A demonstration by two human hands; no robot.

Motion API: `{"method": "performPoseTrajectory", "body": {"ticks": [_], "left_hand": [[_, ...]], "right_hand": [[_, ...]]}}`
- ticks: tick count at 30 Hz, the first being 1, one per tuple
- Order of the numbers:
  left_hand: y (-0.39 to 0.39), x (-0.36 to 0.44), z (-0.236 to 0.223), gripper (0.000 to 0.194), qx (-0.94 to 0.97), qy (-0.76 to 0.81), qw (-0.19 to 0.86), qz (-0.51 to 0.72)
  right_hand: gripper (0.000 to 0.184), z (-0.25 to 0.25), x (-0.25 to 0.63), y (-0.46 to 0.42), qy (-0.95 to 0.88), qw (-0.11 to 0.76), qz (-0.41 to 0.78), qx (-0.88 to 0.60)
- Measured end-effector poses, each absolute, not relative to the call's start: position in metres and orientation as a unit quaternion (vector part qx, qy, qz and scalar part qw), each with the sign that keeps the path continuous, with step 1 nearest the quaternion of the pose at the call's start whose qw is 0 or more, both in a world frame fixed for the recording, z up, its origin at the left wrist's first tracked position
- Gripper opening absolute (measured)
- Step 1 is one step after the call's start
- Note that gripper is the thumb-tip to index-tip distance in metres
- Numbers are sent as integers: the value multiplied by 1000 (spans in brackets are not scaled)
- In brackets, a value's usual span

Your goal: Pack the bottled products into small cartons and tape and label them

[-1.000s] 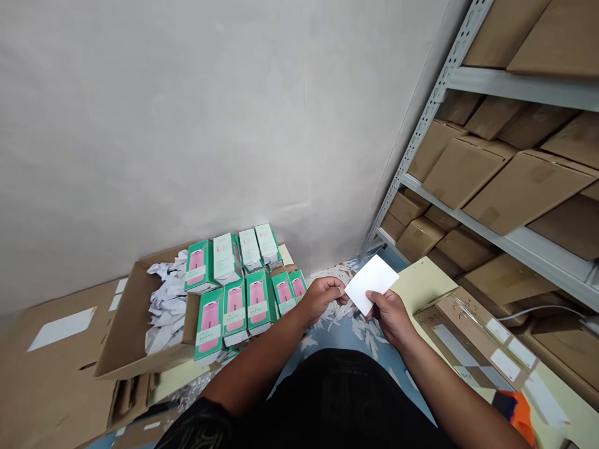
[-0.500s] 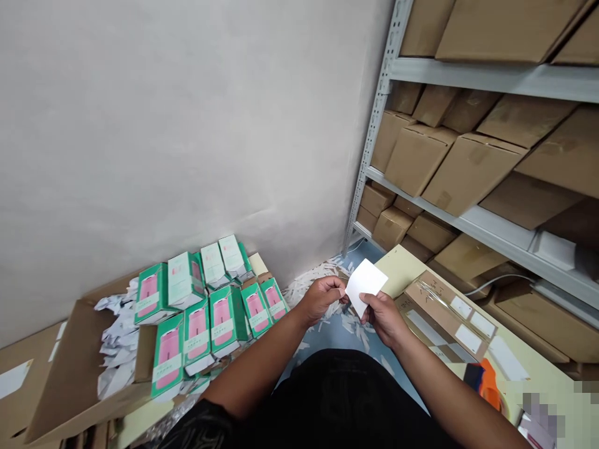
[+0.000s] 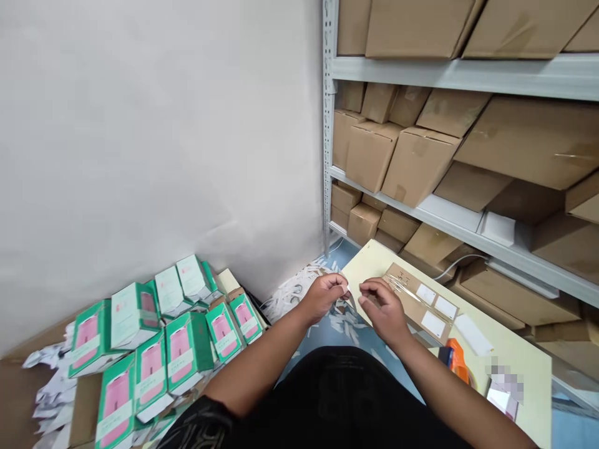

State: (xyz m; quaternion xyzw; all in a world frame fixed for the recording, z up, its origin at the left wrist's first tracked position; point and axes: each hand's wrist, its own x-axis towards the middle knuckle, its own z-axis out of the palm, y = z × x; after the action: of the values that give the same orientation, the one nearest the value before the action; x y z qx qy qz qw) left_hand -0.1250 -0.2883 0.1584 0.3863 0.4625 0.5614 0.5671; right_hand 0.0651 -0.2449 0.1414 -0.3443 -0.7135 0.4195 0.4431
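Right hand (image 3: 386,315) has come away empty, loosely curled; left hand (image 3: 324,298) pinches a thin, curved strip (image 3: 352,303).

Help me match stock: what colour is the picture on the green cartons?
The picture is mainly pink, clearest in the head view.

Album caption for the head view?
Beside rectangular green-and-pink cardboard boxes, left hand pinches thin greyish strip, right hand nearby.
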Motion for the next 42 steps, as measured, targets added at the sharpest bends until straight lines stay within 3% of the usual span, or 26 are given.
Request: {"method": "performPoseTrajectory", "body": {"ticks": [20, 26, 30, 33, 36, 39, 42], "left_hand": [[-212, 1, 155, 15, 432, 475, 573, 509], [-200, 14, 158, 12, 448, 472, 556, 517], [-191, 17, 161, 35, 406, 419, 598, 549], [-182, 16, 160, 40, 377, 417, 612, 556], [-173, 9, 160, 39, 346, 425, 626, 555], [-163, -5, 167, 42, 323, 410, 637, 567], [-154, -18, 177, 46, 334, 384, 648, 567]], "right_hand": [[17, 154, 175, -189, -764, 433, 337, -340], [14, 155, 187, -180, -803, 457, 202, -324], [15, 160, 186, -176, -824, 459, 107, -314], [19, 162, 183, -177, -826, 467, 86, -304], [21, 161, 184, -180, -807, 484, 120, -315], [10, 159, 188, -180, -747, 496, 210, -390], [35, 157, 188, -178, -643, 445, 418, -463]]}}
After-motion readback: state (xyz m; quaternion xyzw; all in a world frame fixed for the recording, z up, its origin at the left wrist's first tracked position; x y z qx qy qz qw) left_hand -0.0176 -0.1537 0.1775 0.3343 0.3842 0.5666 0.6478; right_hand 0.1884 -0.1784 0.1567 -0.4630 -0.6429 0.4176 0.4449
